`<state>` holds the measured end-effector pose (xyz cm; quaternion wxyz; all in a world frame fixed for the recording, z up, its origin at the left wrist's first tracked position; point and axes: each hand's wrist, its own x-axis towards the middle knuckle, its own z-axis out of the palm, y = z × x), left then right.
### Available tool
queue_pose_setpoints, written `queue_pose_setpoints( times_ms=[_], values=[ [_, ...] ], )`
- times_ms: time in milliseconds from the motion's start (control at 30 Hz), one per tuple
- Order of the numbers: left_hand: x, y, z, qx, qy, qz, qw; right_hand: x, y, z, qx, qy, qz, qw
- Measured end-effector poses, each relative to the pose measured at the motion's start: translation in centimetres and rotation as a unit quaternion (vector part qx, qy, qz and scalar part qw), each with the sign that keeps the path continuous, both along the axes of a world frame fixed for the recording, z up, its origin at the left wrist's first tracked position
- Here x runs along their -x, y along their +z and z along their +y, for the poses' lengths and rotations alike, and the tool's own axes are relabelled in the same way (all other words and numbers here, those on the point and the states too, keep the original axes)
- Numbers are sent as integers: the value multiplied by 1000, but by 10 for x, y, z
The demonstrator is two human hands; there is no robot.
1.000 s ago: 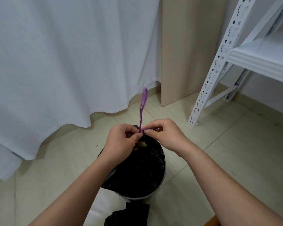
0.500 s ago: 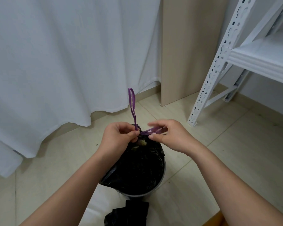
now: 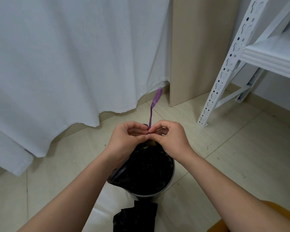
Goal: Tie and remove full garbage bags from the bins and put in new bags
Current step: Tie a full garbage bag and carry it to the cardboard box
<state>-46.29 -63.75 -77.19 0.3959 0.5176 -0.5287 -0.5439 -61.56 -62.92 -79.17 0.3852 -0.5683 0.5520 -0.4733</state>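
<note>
Garbage bag [image 3: 146, 171] sits black and full in the bin [image 3: 164, 192] on the floor — left hand [image 3: 126, 139] and right hand [image 3: 172, 138] both pinch its purple drawstring [image 3: 155, 104] at the gathered neck, the loop standing upward.

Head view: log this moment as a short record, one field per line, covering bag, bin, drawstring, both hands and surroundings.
bag: black garbage bag, gathered at its mouth, sitting in the bin
bin: round bin on the tiled floor
drawstring: purple drawstring, one loop sticking up above the hands
left hand: left hand pinches the drawstring at the bag's mouth
right hand: right hand pinches it too, fingertips meeting the left's
spare: folded black bag on the floor before the bin
surroundings: white curtain, white metal shelf
</note>
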Motion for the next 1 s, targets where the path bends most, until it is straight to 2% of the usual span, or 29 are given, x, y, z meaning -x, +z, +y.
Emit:
queue_pose_setpoints(
  times_ms=[67, 167, 333, 500, 767, 1000],
  values=[
    [-1, 0, 1, 29, -4, -45, 999, -1, 0, 0, -12, 0, -15, 1000],
    [-3, 1, 4, 76, 18, -98, 992, -3, 1, 0, 2, -2, 25, 1000],
    [-8, 3, 6, 104, 40, -94, 989, -5, 2, 2, 80, 12, 176, 981],
    [-10, 3, 8, 119, 46, -80, 989, -6, 3, 3, 132, 37, 231, 963],
    [-11, 1, 5, 135, 52, -86, 986, -3, 7, 3, 81, 93, 196, 973],
    [-10, -2, 3, 154, 45, -147, 976, 1, 10, -1, -61, 128, 47, 989]
  ],
)
